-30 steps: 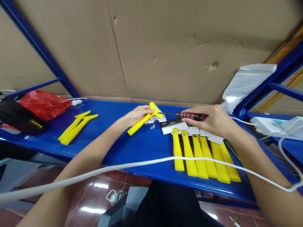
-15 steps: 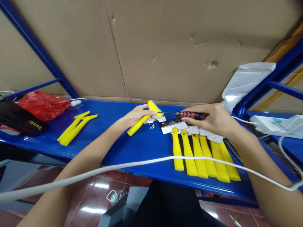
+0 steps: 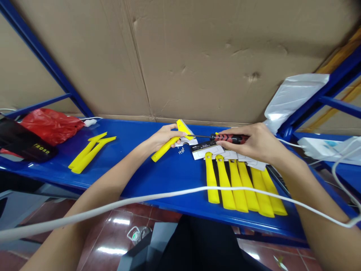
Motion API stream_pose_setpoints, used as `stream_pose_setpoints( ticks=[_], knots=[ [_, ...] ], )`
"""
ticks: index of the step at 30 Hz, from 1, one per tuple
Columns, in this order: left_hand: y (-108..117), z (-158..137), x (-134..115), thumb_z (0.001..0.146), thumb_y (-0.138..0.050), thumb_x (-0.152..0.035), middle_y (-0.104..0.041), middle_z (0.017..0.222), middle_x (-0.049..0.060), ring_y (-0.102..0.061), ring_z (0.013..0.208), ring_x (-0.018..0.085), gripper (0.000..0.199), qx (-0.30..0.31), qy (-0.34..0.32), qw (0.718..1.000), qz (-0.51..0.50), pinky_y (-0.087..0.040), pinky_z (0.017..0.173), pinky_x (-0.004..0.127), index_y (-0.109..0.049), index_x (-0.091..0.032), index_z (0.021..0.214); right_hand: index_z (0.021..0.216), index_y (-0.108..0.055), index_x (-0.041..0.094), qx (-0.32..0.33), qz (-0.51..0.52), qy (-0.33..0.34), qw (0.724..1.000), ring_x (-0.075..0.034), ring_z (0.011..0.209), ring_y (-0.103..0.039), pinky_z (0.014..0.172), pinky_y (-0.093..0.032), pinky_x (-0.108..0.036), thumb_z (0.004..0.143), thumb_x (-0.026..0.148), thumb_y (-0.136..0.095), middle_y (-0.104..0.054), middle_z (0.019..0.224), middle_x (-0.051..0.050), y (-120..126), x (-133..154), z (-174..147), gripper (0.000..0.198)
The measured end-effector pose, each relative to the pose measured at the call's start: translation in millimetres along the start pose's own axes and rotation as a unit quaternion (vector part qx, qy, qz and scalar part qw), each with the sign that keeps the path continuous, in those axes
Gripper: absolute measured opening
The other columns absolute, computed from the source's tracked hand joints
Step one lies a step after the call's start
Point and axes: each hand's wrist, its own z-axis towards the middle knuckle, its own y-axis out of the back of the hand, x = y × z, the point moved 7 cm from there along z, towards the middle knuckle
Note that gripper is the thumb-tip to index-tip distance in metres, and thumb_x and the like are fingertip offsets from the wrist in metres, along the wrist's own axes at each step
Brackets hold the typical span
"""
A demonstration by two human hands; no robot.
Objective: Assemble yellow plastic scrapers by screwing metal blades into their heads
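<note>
My left hand (image 3: 164,137) is closed round a yellow scraper (image 3: 166,148), its wide head with a metal blade pointing away from me. In my right hand (image 3: 258,141) is a red and black screwdriver (image 3: 229,138), held level. Its shaft reaches left to the scraper's neck, where the tip meets the yellow plastic by my left thumb; the screw itself is too small to make out. Small loose screws (image 3: 181,150) lie on the blue table just below the scraper. Several yellow scrapers with white and black heads (image 3: 225,182) lie in a row under my right hand.
Two yellow handles (image 3: 90,154) lie at the left, near a red plastic bag (image 3: 53,126) and a black bag (image 3: 26,141). A white cable (image 3: 175,193) crosses in front of the blue table (image 3: 146,180). A white plastic bag (image 3: 296,98) hangs at the right against the blue frame.
Both hands stay almost in place. The screwdriver's handle looks slightly turned in my right hand, and its tip remains at the scraper.
</note>
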Motion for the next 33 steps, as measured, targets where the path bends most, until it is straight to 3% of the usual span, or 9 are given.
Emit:
stream_pose_setpoints(
  ticks=[3, 8, 12, 17, 20, 29, 33],
  knots=[
    [-0.6, 0.1, -0.5, 0.096, -0.084, -0.005, -0.081, 0.09, 0.011, -0.068, 0.054, 0.011, 0.025, 0.003, -0.006, 1.0, -0.003, -0.042, 0.042, 0.022, -0.067, -0.014, 0.111, 0.113, -0.094, 0.022, -0.006, -0.001, -0.011, 1.0, -0.024, 0.064, -0.075, 0.059, -0.055, -0.038, 0.096, 0.056, -0.084, -0.089, 0.092, -0.008, 2.1, -2.6, -1.2, 0.039],
    [-0.1, 1.2, 0.2, 0.092, -0.09, -0.007, -0.08, 0.089, 0.012, -0.068, 0.054, 0.012, 0.029, 0.009, -0.009, 1.0, -0.016, -0.042, 0.043, 0.022, -0.068, -0.014, 0.108, 0.114, -0.094, 0.025, -0.024, -0.01, 0.006, 1.0, -0.028, 0.077, -0.082, 0.064, -0.058, -0.038, 0.097, 0.056, -0.083, -0.091, 0.101, -0.009, 3.2, -0.4, -0.9, 0.037],
    [0.2, 2.1, 1.1, 0.092, -0.091, -0.007, -0.079, 0.087, 0.01, -0.068, 0.056, 0.011, 0.029, 0.016, -0.007, 1.0, -0.025, -0.042, 0.044, 0.021, -0.068, -0.014, 0.108, 0.114, -0.095, 0.027, -0.01, -0.006, 0.015, 1.0, -0.024, 0.071, -0.08, 0.06, -0.057, -0.037, 0.099, 0.056, -0.081, -0.091, 0.101, -0.007, -0.8, 1.0, 0.1, 0.036],
    [0.3, 2.7, 2.6, 0.092, -0.092, -0.009, -0.079, 0.09, 0.011, -0.069, 0.058, 0.011, 0.029, 0.025, -0.005, 0.999, -0.028, -0.042, 0.044, 0.021, -0.069, -0.014, 0.109, 0.113, -0.095, 0.025, -0.011, -0.001, 0.015, 1.0, -0.027, 0.081, -0.084, 0.064, -0.059, -0.036, 0.099, 0.056, -0.081, -0.091, 0.105, -0.008, 0.4, 0.9, -0.2, 0.037],
    [0.2, 2.7, 2.6, 0.091, -0.092, -0.009, -0.079, 0.09, 0.01, -0.068, 0.058, 0.011, 0.031, 0.028, -0.006, 0.999, -0.029, -0.042, 0.044, 0.02, -0.068, -0.014, 0.109, 0.113, -0.094, 0.026, -0.009, -0.003, 0.009, 1.0, -0.025, 0.074, -0.082, 0.06, -0.057, -0.036, 0.098, 0.056, -0.081, -0.091, 0.102, -0.006, 1.3, 0.8, -0.4, 0.036],
    [5.0, -0.5, -3.2, 0.091, -0.089, -0.007, -0.079, 0.089, 0.009, -0.067, 0.055, 0.011, 0.036, 0.0, -0.019, 1.0, 0.002, -0.04, 0.043, 0.021, -0.066, -0.016, 0.117, 0.113, -0.092, 0.027, -0.098, 0.03, -0.029, 0.994, -0.03, 0.086, -0.083, 0.072, -0.061, -0.043, 0.1, 0.056, -0.081, -0.09, 0.107, -0.008, 16.8, 4.7, -2.6, 0.034],
    [8.0, -2.6, -7.3, 0.091, -0.091, -0.009, -0.079, 0.086, 0.008, -0.066, 0.054, 0.011, 0.038, -0.014, -0.026, 0.999, 0.016, -0.04, 0.044, 0.021, -0.068, -0.016, 0.121, 0.114, -0.091, 0.027, -0.093, 0.052, -0.033, 0.994, -0.029, 0.089, -0.082, 0.075, -0.062, -0.042, 0.1, 0.056, -0.081, -0.09, 0.109, -0.008, 14.9, 5.8, -1.8, 0.033]
  ],
)
